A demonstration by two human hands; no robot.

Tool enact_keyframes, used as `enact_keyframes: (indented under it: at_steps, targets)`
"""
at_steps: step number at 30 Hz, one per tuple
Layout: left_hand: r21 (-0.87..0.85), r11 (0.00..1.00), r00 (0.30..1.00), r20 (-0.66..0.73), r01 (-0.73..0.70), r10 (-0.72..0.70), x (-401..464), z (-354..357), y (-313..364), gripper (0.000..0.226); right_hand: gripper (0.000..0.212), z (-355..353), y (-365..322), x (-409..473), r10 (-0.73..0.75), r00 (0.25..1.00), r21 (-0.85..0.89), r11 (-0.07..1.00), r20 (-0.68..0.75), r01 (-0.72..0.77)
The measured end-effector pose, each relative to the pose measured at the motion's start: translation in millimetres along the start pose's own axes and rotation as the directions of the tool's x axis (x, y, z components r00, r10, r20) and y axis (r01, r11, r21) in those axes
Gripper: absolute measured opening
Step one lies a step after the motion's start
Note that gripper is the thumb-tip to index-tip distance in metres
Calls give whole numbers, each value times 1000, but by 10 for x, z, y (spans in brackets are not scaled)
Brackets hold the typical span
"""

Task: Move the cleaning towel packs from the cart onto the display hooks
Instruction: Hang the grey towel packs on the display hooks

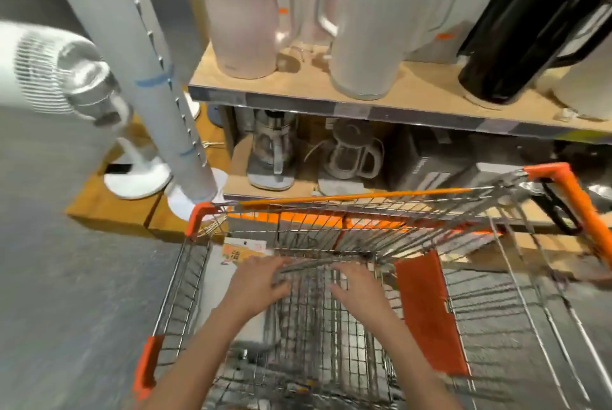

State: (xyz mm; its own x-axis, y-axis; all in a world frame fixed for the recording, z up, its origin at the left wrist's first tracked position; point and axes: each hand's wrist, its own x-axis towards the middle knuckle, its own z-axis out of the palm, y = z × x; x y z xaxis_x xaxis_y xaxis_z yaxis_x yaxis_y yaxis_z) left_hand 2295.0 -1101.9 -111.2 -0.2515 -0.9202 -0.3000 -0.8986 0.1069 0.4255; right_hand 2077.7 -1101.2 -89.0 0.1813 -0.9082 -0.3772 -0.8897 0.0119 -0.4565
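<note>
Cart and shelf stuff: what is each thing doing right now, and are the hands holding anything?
Left hand: fingers curled over the cart's wire flap.
Right hand: fingers on the same wire flap.
Shopping cart: parked against the shelf, a pack lying inside.
White kettle: upright on the upper shelf.
Black kettle: upright on the shelf, lid closed.
Glass coffee press: upright on the lower shelf.

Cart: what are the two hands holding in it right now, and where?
Both hands reach into the cart and touch a wire grid. Blur hides whether the fingers curl round it.
</note>
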Motion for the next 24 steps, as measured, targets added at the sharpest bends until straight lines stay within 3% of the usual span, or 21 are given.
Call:
enact_keyframes:
  at_steps: [4, 6, 8, 11, 15, 24]
  targets:
    - [-47, 984, 985, -10, 173, -173, -14, 332, -373, 63, 50, 384, -114, 415, -61, 981, 26, 998, 182, 57]
    - [-93, 979, 981, -48, 183, -188, 20, 472, -496, 73, 49, 559, -138, 624, -80, 971, 59, 996, 225, 68]
    - [-93, 975, 975, -83, 200, -208, 63, 608, -635, 63, 45, 729, -165, 802, -96, 963, 116, 991, 251, 69]
    - [-167, 966, 954, -193, 197, -228, 184, 818, -884, 51, 45, 990, -223, 1100, -80, 959, 215, 976, 270, 21]
    - [-240, 935, 923, -223, 260, -313, 470, 1099, -1193, 63, 48, 1386, -292, 1592, -81, 957, 324, 946, 278, -14]
    - [-190, 940, 886, -324, 283, -332, 796, 1601, -1547, 68, 67, 2011, -311, 2323, -68, 968, 400, 916, 241, -35]
